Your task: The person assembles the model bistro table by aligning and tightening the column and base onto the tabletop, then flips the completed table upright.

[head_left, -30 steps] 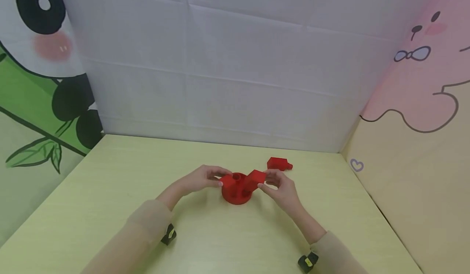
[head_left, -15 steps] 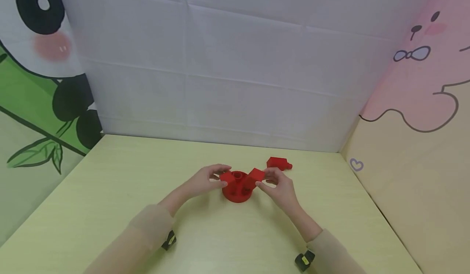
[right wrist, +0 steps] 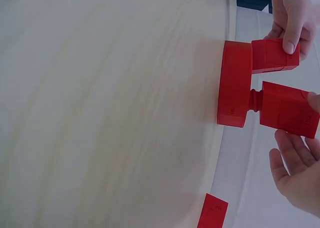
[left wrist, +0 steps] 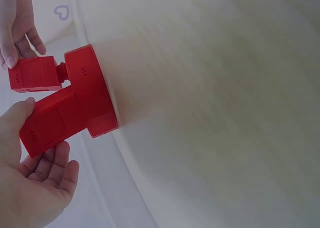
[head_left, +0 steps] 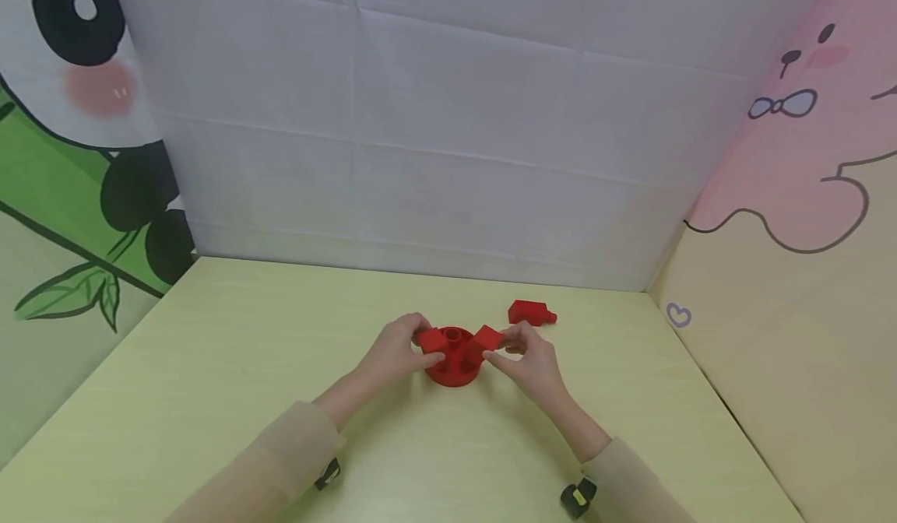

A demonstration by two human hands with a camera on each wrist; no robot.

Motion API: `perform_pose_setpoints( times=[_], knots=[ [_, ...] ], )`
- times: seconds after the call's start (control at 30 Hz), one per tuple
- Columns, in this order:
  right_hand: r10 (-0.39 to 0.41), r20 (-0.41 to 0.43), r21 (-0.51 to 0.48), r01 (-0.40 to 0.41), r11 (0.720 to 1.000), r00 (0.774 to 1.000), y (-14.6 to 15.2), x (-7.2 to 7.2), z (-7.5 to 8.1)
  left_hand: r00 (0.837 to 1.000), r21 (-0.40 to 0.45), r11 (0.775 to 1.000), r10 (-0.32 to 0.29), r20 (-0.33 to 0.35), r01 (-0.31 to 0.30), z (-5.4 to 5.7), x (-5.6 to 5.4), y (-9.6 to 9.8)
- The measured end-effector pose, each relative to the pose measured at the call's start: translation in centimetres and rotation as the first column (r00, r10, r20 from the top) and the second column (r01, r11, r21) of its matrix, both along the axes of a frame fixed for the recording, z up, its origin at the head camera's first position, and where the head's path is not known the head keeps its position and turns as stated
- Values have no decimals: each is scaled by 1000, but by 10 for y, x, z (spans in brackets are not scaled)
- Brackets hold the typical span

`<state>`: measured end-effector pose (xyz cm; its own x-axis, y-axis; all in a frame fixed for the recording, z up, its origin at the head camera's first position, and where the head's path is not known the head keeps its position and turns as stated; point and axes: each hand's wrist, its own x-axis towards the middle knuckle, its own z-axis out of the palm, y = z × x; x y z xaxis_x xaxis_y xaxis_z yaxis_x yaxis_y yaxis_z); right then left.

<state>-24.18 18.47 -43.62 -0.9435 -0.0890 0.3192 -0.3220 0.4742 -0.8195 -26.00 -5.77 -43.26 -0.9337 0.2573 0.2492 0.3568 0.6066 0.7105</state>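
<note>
A round red base (head_left: 452, 377) with holes in its top stands on the table. Two red blocks rise from it, tilted outward. My left hand (head_left: 392, 354) pinches the left block (head_left: 433, 340) between thumb and fingers; in the left wrist view this block (left wrist: 54, 120) sits close against the base. My right hand (head_left: 536, 361) grips the right block (head_left: 485, 342) by its outer end. A narrow ridged neck (right wrist: 255, 100) shows between the right block and the base in the right wrist view. Fingertips behind the blocks are partly hidden.
A third red block (head_left: 530, 312) with a knobbed end lies on the table behind the right hand. The pale yellow table (head_left: 280, 313) ends at a white cloth backdrop (head_left: 462, 157). Printed side panels (head_left: 792, 196) stand left and right.
My left hand has turned inward, its thumb coming over the near face of the left block and its fingers drawing in behind. The right hand and its block have shifted slightly left.
</note>
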Motion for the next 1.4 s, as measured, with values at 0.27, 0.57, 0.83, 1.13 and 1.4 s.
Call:
perform_pose_setpoints(
  times=[0.27,0.57,0.83,1.13,1.4],
  knots=[
    [-30,13,52,30,998,999,-5,-2,1,1000,10,1000,4,-5,-4,-1,-2,-1],
    [-49,-6,90,49,995,999,-15,0,3,1000,3,1000,21,-6,-21,-2,-3,1],
    [-15,-40,87,18,996,999,-16,0,-2,999,11,999,37,1,-37,-4,-2,2],
    [8,-25,126,-5,992,1000,-17,-5,-2,1000,42,999,30,0,-30,-6,-3,2],
    [-45,19,191,40,981,999,-22,-11,0,1000,43,999,27,-13,-26,-6,-4,2]
  ],
)
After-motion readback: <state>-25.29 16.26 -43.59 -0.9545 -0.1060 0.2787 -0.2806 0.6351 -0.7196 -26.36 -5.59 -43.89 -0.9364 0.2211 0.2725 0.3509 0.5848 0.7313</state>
